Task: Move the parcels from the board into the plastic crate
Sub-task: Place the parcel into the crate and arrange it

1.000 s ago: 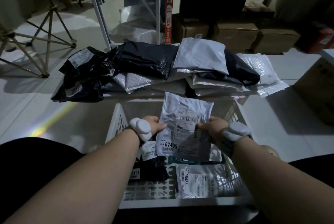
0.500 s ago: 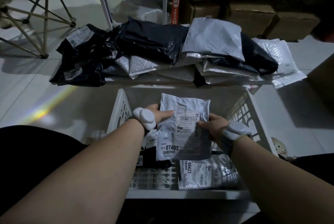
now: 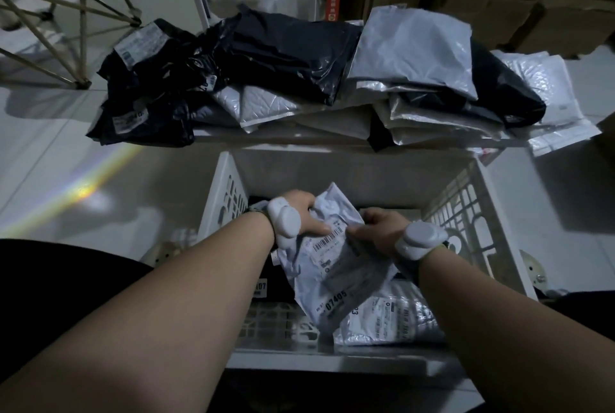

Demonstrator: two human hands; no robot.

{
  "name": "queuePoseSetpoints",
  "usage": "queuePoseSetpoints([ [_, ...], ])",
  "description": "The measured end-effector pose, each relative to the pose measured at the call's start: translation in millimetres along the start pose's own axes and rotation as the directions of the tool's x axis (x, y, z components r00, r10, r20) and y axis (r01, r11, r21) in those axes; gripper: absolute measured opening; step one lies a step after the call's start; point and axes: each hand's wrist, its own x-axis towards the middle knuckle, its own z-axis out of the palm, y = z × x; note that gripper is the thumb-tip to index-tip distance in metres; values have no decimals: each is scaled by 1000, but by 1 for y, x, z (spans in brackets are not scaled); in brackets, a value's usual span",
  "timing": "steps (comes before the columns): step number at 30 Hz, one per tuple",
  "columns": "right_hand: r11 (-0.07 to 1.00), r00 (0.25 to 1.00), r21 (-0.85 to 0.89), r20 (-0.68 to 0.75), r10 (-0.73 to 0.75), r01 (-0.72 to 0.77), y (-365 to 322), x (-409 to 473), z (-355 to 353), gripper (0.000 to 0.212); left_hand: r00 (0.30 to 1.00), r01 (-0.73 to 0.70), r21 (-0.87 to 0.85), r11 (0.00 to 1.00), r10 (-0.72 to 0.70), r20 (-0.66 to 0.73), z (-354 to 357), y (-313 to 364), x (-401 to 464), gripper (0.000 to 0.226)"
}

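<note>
Dim crate (image 3: 466, 209): gripped parcel (image 3: 336, 266) hides another's label.

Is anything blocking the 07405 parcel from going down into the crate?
Nothing visible. Both hands, left hand and right hand, hold the grey parcel already inside the crate, above a bubble mailer lying on its floor.

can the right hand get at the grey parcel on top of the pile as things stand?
Probably not yet. The right hand and left hand both grip the labelled parcel over the crate. The path to the grey parcel looks open, with nothing lying on it, once that parcel is released.
</note>
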Motion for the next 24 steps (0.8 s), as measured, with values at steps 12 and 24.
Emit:
queuePoseSetpoints([
  [12,911,951,278,142,275,-305,23,13,-15,17,975,129,-650,748,-217,-55,-2,-38,0,28],
  [24,929,951,-214,0,308,-301,44,37,14,19,926,336,-290,896,-371,-72,9,-61,15,24],
])
